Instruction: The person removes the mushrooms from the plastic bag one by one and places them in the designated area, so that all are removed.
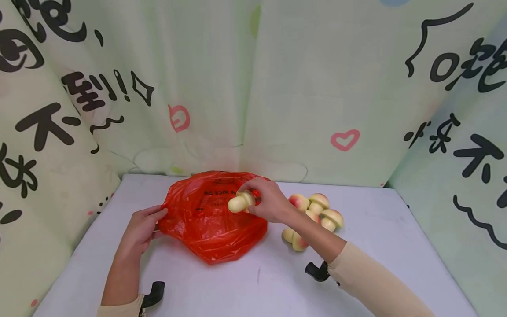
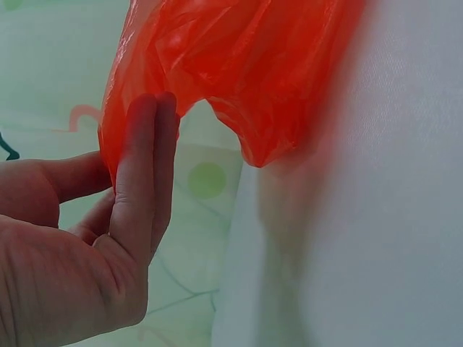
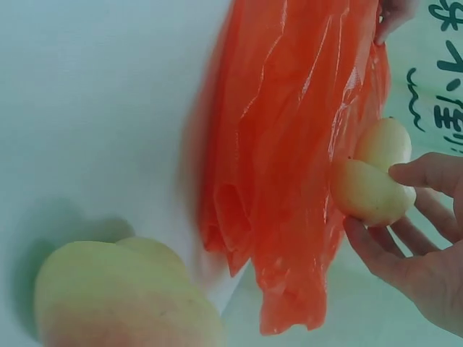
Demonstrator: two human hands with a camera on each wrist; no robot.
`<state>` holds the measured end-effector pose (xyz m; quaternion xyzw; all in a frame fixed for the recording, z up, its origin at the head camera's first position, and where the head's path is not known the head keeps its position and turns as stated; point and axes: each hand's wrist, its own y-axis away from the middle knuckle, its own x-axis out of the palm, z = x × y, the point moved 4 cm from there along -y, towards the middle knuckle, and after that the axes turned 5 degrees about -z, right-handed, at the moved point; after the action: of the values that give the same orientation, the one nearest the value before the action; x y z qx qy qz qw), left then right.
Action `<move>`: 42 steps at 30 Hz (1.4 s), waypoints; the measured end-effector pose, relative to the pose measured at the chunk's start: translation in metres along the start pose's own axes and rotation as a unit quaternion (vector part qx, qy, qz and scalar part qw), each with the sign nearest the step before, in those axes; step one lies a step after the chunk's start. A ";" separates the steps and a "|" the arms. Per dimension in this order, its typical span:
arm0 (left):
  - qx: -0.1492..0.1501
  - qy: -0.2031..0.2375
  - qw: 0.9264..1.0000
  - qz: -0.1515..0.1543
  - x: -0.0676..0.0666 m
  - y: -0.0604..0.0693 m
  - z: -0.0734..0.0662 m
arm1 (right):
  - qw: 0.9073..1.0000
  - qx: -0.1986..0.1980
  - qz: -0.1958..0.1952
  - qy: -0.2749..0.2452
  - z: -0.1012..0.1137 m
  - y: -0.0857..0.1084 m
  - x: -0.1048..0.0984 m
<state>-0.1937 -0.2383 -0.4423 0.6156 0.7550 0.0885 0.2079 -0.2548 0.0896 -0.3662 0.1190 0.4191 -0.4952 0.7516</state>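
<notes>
A red plastic bag (image 1: pixel 233 237) with dark print sits toward the back of the white table. My left hand (image 1: pixel 143 226) pinches its left edge between thumb and fingers; in the left wrist view that hand (image 2: pixel 108 238) lies against the thin red film (image 2: pixel 239 65). Above the bag, my right hand (image 1: pixel 270 200) holds a pale yellow mushroom-shaped piece (image 1: pixel 239 203), stem pointing left. Seen from the right wrist, thumb and fingers grip this mushroom (image 3: pixel 372 189) beside the bag (image 3: pixel 289 144). How far the bag's mouth gapes I cannot tell.
Right of the bag, several more yellow mushroom shapes with reddish blush (image 1: pixel 332 219) lie in a cluster, partly behind the right forearm. A pale curtain (image 1: pixel 293 88) with black characters and a pink heart surrounds the table (image 1: pixel 380 246) at back and sides.
</notes>
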 end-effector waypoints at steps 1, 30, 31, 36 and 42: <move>-0.001 0.000 1.000 0.000 0.000 0.000 0.000 | 1.000 0.002 0.000 0.002 -0.001 0.004 -0.001; -0.007 -0.005 1.000 0.005 0.003 0.002 -0.001 | 0.997 0.056 -0.036 -0.035 -0.012 0.117 -0.038; -0.006 -0.006 1.000 0.006 0.003 0.002 -0.001 | 0.997 0.052 -0.040 -0.036 -0.013 0.121 -0.040; -0.004 -0.007 1.000 0.009 0.004 0.002 -0.001 | 0.997 0.055 -0.054 -0.025 -0.020 0.142 -0.047; -0.005 -0.006 1.000 0.010 0.004 0.003 -0.001 | 0.996 0.066 -0.061 -0.004 -0.029 0.163 -0.052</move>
<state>-0.1924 -0.2339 -0.4415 0.6227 0.7469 0.0905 0.2151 -0.1407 0.2191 -0.3839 0.1408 0.3893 -0.5670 0.7122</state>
